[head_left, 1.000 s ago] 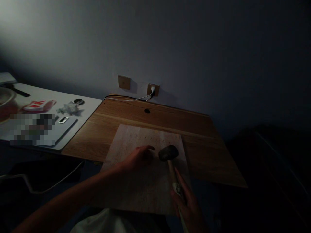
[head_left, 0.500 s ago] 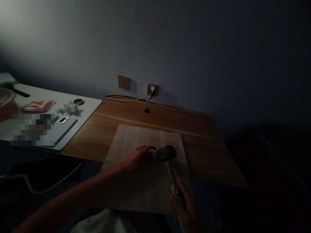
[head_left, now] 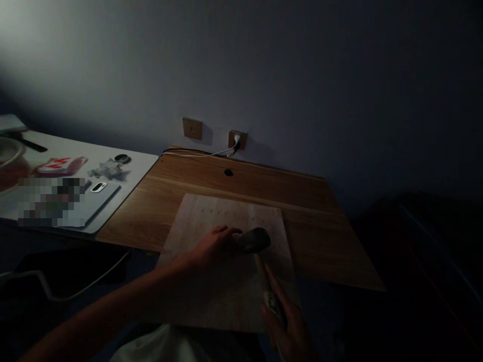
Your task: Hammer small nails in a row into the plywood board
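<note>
A wooden board (head_left: 222,296) lies at the table's near side and reaches over its edge. Small dark dots, nails or holes, form a row near its far edge. My right hand (head_left: 285,317) is wrapped round the light handle of a mallet (head_left: 255,240) with a thick dark head. That head is low over the board, just beside the fingers of my left hand (head_left: 215,245). The left fingers are bent together above the board, and the mallet head and shadow hide their tips. What they pinch, if anything, cannot be made out.
The board rests on a brown wooden table (head_left: 313,236) against the wall. At left, a white table (head_left: 139,163) bears a grey box (head_left: 105,198), crumpled plastic (head_left: 109,170), a red-and-white packet (head_left: 60,165) and a tub (head_left: 11,153). Cables run from a wall socket (head_left: 242,140).
The mallet head has dropped and shifted slightly left, closer to my left fingers. My left hand stays almost in place, and the board has not moved.
</note>
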Demonstrator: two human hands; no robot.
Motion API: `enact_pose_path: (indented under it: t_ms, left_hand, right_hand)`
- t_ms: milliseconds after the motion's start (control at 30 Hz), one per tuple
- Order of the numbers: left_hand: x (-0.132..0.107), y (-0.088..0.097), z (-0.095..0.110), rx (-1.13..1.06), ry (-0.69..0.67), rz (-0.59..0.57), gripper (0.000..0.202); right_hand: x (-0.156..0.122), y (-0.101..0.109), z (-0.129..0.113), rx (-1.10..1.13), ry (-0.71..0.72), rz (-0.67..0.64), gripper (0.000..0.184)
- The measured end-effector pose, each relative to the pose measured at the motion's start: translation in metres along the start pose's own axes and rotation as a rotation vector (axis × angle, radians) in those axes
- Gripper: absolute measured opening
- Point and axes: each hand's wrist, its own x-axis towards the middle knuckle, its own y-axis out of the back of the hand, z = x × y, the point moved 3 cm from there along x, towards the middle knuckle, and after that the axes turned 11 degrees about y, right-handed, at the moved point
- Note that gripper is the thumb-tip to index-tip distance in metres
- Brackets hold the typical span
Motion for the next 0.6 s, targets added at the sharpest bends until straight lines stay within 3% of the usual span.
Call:
enact_pose_path:
  t_ms: [333, 500, 600]
  left_hand:
    - [0.0, -0.001, -0.004, 0.002, -0.009, -0.015, 0.049]
    - [0.0, 0.001, 0.001, -0.006, 0.01, -0.013, 0.048]
    - [0.0, 0.001, 0.002, -0.005, -0.004, -0.005, 0.048]
  right_hand:
    - [0.006, 0.01, -0.008, -0.032, 0.109, 0.047, 0.06]
    - [0.008, 0.007, -0.002, -0.045, 0.132, -0.062, 0.06]
    - [0.006, 0.005, 0.0, -0.064, 0.119, 0.014, 0.06]
